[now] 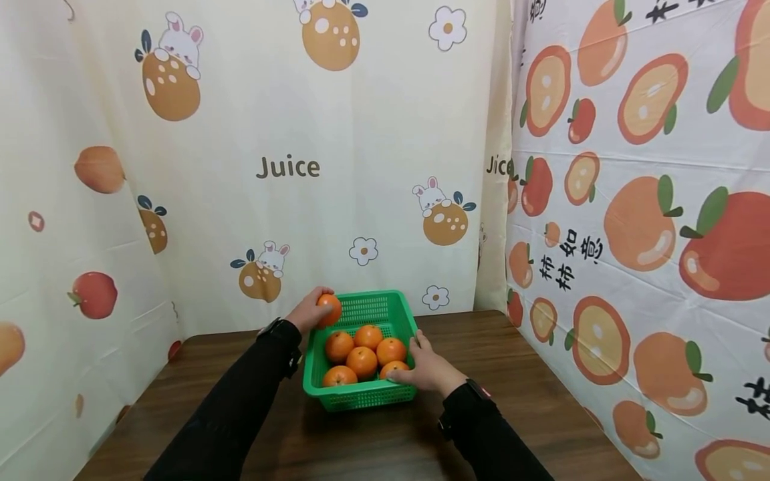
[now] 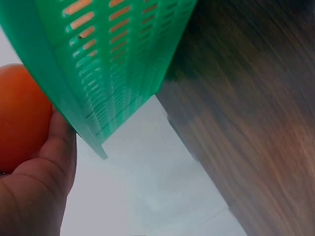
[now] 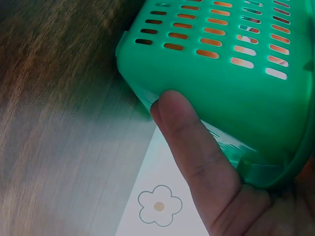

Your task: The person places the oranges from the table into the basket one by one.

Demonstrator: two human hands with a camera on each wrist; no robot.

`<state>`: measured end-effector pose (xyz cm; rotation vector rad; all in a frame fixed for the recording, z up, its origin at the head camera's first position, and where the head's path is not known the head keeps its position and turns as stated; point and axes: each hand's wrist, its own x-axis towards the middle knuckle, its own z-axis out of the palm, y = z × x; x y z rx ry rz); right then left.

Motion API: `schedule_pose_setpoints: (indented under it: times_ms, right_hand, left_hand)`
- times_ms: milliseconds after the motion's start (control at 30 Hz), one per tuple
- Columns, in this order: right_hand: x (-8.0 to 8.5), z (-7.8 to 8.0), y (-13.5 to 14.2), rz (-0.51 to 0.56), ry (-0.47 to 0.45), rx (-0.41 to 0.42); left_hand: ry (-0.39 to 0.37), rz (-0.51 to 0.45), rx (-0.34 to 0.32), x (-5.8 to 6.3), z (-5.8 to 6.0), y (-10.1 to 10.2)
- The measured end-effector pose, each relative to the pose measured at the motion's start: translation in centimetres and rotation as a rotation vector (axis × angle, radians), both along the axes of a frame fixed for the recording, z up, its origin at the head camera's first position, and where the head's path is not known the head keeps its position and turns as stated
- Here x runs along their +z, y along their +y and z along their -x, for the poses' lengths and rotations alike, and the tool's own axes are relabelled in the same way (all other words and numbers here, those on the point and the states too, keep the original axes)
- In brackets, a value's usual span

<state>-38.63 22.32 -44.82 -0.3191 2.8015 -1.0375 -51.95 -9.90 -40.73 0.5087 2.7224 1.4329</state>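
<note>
My left hand holds an orange at the far left corner of a green plastic basket. In the left wrist view, that orange sits against the fingers beside the basket's rim. Several more oranges lie inside the basket, mostly toward its near half. At the basket's right side, my right hand grips the wall, thumb over the rim by an orange and fingers outside. The right wrist view shows its fingers stretched along the slotted outer wall; the thumb is hidden there.
The basket stands on a dark brown wooden table, near its back edge. A cream curtain printed with fruit and rabbits hangs behind. Fruit-printed cloth closes off the right side, and another cloth the left.
</note>
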Motion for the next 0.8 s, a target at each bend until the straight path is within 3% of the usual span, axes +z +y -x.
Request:
schedule_pose_setpoints:
  times_ms: [167, 433, 800]
  right_hand:
    - [-0.1, 0.3, -0.2, -0.001, -0.003, -0.005]
    - [-0.1, 0.4, -0.1, -0.001, -0.004, -0.010]
    - [0.0, 0.4, -0.1, 0.012, -0.010, -0.001]
  left_hand:
    - [0.031, 0.042, -0.012, -0.2, 1.2, -0.4]
    - [-0.003, 0.138, -0.048, 0.1, 2.6, 0.0]
    - [-0.017, 0.291, -0.021, 0.6, 3.2, 0.8]
